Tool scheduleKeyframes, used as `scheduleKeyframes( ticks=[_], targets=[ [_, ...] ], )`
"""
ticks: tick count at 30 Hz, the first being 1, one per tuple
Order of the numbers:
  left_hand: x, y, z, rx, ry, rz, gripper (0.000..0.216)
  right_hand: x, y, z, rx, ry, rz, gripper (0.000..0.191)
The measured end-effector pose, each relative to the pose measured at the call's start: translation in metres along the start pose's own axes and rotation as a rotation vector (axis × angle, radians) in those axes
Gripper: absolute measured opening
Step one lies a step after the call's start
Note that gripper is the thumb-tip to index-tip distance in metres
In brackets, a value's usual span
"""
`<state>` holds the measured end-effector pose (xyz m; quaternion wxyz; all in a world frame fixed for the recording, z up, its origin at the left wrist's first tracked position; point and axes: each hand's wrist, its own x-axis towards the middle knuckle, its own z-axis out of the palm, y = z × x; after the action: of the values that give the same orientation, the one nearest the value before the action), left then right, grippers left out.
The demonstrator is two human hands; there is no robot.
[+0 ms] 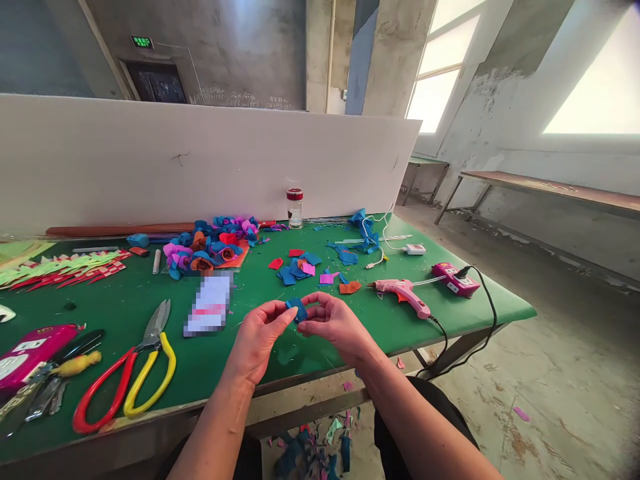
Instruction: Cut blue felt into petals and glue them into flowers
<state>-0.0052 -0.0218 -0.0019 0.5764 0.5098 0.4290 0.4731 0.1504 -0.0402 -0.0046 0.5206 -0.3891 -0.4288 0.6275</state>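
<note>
From my end I've got both bare hands up over the near edge of the green-topped table (300, 363), w/ a small blue paper piece (296, 307) btwn them; L hand (259, 339) has it pinched, thumb across the near face & index behind, tips clamped on its L end; R hand (340, 325) comes in from the other side, thumb & index tips closed on the R edge, thumb lower, index higher; so the piece sits right at the tips, not in either palm, & bridges the gap btwn the hands; how far the rear fingers reach behind it I can't tell, it's hidden. Just beyond the tips: a loose pile of blue paper squares (287, 275), w/ a magenta scrap (327, 278) & an orange scrap (350, 287) near the R fingers; R of those, a pink glue gun (403, 295) lies on its side, nozzle toward the scraps, w/ a magenta power strip (457, 280) past it. L of the hands: red-and-yellow-handled shears (149, 342), blades pointing away from me; farther back, a heap of paper roses (207, 248); red-lidded glass jar (295, 211) stands upright by the white panel (210, 167).
</note>
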Motion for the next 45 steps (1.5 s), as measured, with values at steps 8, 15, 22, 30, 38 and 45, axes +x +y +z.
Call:
scheduleKeyframes(
  ticks=[8, 15, 22, 30, 38, 45],
  targets=[
    [0.002, -0.003, -0.001, -0.031, 0.146, 0.039, 0.030, 0.002, 0.004, 0.000, 0.029, -0.043, 0.037, 0.038],
    [0.001, -0.002, 0.004, -0.069, 0.195, 0.070, 0.028, 0.003, 0.009, 0.007, 0.079, -0.011, 0.078, 0.036],
    [0.000, 0.001, -0.001, -0.152, 0.120, -0.002, 0.035, 0.002, 0.003, 0.002, 0.139, 0.016, 0.060, 0.033],
    [-0.001, -0.003, 0.002, -0.097, 0.067, 0.031, 0.026, 0.001, 0.002, 0.001, 0.180, 0.000, 0.053, 0.030],
    [0.001, -0.008, 0.006, -0.133, 0.090, 0.034, 0.026, 0.001, 0.004, 0.001, 0.187, 0.010, 0.046, 0.032],
    [-0.002, -0.003, 0.010, -0.207, 0.135, -0.027, 0.030, -0.001, 0.003, 0.007, 0.079, 0.049, -0.008, 0.029]
  ],
)
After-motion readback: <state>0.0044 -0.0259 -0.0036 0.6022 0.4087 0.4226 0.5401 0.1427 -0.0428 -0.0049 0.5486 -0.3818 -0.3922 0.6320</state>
